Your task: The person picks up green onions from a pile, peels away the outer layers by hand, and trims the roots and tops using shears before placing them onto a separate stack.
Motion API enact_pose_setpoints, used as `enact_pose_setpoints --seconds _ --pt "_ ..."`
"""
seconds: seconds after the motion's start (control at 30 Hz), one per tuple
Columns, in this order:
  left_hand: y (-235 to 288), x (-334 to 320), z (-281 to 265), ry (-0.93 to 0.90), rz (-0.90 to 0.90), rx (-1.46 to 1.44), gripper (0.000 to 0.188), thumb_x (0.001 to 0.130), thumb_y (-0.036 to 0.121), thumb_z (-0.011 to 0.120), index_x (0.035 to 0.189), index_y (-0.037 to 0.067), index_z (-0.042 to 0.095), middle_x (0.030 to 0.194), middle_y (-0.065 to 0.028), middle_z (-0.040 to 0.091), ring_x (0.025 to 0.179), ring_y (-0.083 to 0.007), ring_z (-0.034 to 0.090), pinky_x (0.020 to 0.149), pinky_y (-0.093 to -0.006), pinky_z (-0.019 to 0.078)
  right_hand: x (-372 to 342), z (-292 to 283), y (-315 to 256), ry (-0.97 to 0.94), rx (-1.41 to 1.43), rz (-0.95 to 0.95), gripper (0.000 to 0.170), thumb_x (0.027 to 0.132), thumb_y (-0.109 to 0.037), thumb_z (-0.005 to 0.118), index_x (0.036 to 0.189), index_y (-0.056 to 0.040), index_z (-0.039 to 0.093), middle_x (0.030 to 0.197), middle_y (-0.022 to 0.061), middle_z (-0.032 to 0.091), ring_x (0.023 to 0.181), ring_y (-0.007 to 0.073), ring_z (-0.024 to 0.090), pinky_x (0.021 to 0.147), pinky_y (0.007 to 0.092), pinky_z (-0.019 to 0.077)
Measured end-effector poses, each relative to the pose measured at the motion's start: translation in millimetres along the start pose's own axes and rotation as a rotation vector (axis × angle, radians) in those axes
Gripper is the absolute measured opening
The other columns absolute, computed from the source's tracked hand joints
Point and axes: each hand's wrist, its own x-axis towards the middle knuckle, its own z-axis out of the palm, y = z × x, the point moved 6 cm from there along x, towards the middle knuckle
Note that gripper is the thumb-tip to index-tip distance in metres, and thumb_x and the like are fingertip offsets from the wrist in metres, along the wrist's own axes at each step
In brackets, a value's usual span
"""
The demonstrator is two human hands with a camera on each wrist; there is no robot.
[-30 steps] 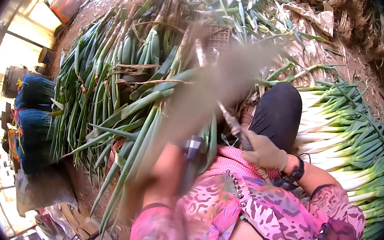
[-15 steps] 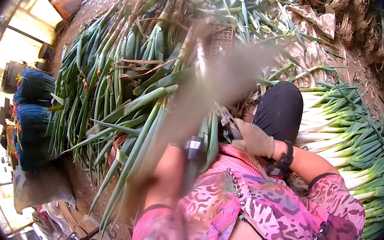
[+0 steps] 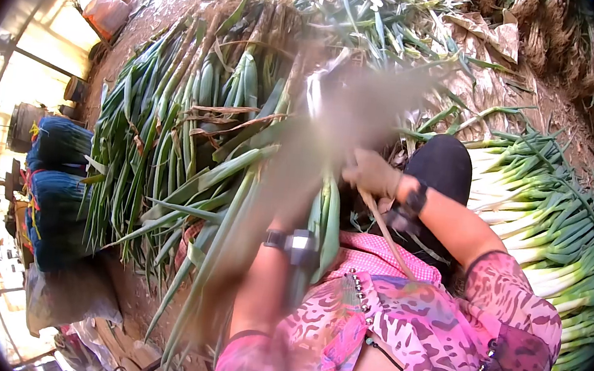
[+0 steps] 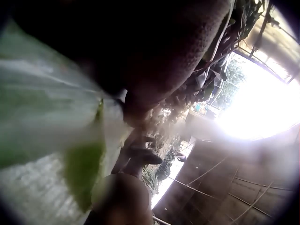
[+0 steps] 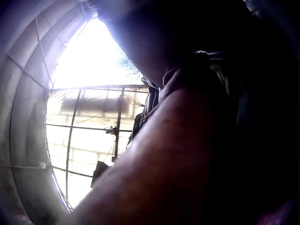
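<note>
A pale blur in the head view covers the left hand, with the left forearm (image 3: 262, 280) below it. A leek shows its white stem (image 3: 313, 93) above the blur and green leaves (image 3: 327, 222) below. In the left wrist view the dark left hand (image 4: 173, 56) is beside a broad green leaf (image 4: 42, 108), seemingly gripping the leek. The gloved right hand (image 3: 374, 174) is just right of the leek, fingers curled on a tool largely hidden by them; a tan hose (image 3: 388, 236) runs from it to the lap. The right wrist view shows mostly forearm and the dark hand (image 5: 150, 42).
Untrimmed leeks (image 3: 164, 134) lie piled at left, and pale-stemmed leeks (image 3: 564, 223) in rows at right. Loose leaves (image 3: 395, 28) litter the ground ahead. Dark blue-green bundles (image 3: 56, 213) stand at far left. A bent knee (image 3: 442, 162) is beyond the right forearm.
The right hand has moved up and left, from near the lap to beside the leek. The tool's metal end, visible earlier, is now hidden. The left forearm has shifted slightly right.
</note>
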Motion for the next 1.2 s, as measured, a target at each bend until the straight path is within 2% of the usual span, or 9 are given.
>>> enact_pose_setpoints --seconds 0.13,0.27,0.43,0.67,0.87,0.93,1.03,1.13,1.2 --pt "-16.1 -4.6 18.4 -0.077 -0.354 -0.548 0.043 0.106 0.039 0.047 0.125 0.004 0.063 0.099 -0.0052 0.071 0.082 -0.0115 0.067 0.074 -0.0261 0.0553 -54.6 19.7 50.8 -0.108 -0.043 0.2 0.036 0.081 -0.027 0.065 0.097 0.0033 0.056 0.077 0.0151 0.067 0.074 0.0287 0.07 0.068 0.0406 0.054" --pt "25.5 -27.1 44.6 -0.245 -0.617 -0.661 0.036 0.1 0.036 0.058 0.113 0.003 0.066 0.095 -0.0044 0.069 0.082 -0.0128 0.065 0.074 -0.0287 0.0522 -40.5 -3.6 16.8 0.137 0.111 0.124 0.042 0.084 -0.031 0.063 0.105 0.0054 0.056 0.078 0.017 0.067 0.075 0.0278 0.07 0.071 0.0398 0.0539" --pt "33.1 -19.7 28.4 -0.193 -0.61 -0.213 0.039 0.097 0.037 0.066 0.11 0.001 0.067 0.092 -0.0055 0.071 0.072 -0.0131 0.067 0.064 -0.0291 0.0553 62.5 17.6 71.6 0.095 -0.193 -0.004 0.047 0.081 -0.037 0.065 0.087 0.0089 0.067 0.087 0.0303 0.069 0.085 0.0426 0.069 0.078 0.0462 0.0544" --pt "48.8 -21.9 27.4 -0.232 -0.567 -0.11 0.04 0.096 0.037 0.067 0.111 0.0 0.068 0.09 -0.0046 0.071 0.071 -0.011 0.065 0.065 -0.028 0.0542 77.9 10.4 88.2 0.077 -0.308 0.051 0.051 0.078 -0.04 0.067 0.09 0.0099 0.069 0.085 0.0313 0.068 0.084 0.0426 0.07 0.079 0.0454 0.0553" --pt "185.9 10.7 -31.0 0.282 0.055 1.209 0.04 0.085 0.036 0.073 0.112 0.009 0.06 0.104 -0.0104 0.065 0.098 -0.0321 0.064 0.084 -0.0472 0.05 -2.4 14.5 41.0 -0.109 -0.335 0.213 0.048 0.081 -0.033 0.068 0.097 0.0105 0.06 0.087 0.0298 0.068 0.087 0.0432 0.068 0.079 0.0463 0.0533" --pt "128.1 31.8 -64.7 0.423 0.019 1.475 0.045 0.085 0.034 0.072 0.12 0.011 0.055 0.109 -0.0106 0.065 0.1 -0.0306 0.065 0.083 -0.0447 0.0511 -15.8 23.7 46.0 -0.19 -0.273 0.255 0.046 0.081 -0.034 0.071 0.091 0.0104 0.067 0.084 0.029 0.069 0.087 0.0418 0.07 0.08 0.0446 0.0542" --pt "52.7 71.7 -101.2 0.344 -0.382 1.464 0.045 0.08 0.032 0.075 0.117 0.011 0.06 0.108 -0.0105 0.068 0.103 -0.0274 0.068 0.085 -0.042 0.0535 -20.9 30.6 48.7 -0.082 -0.291 0.158 0.049 0.082 -0.035 0.07 0.089 0.0139 0.065 0.078 0.029 0.068 0.083 0.0405 0.07 0.079 0.0446 0.0541" --pt "87.0 68.5 -111.6 0.104 -0.411 1.188 0.038 0.079 0.029 0.074 0.108 0.007 0.066 0.1 -0.0117 0.073 0.094 -0.0258 0.071 0.082 -0.0406 0.0558 -28.4 20.1 48.3 -0.061 -0.106 0.255 0.044 0.083 -0.031 0.067 0.088 0.013 0.063 0.075 0.026 0.068 0.07 0.0358 0.07 0.069 0.0436 0.0552" --pt "123.9 48.9 -104.8 0.028 -0.256 0.741 0.033 0.08 0.029 0.072 0.1 0.003 0.073 0.078 -0.0073 0.072 0.067 -0.0179 0.068 0.064 -0.034 0.0545 -27.5 16.5 49.4 -0.065 0.082 0.293 0.037 0.084 -0.026 0.065 0.086 0.0108 0.062 0.072 0.0218 0.067 0.058 0.03 0.067 0.058 0.0416 0.0544"
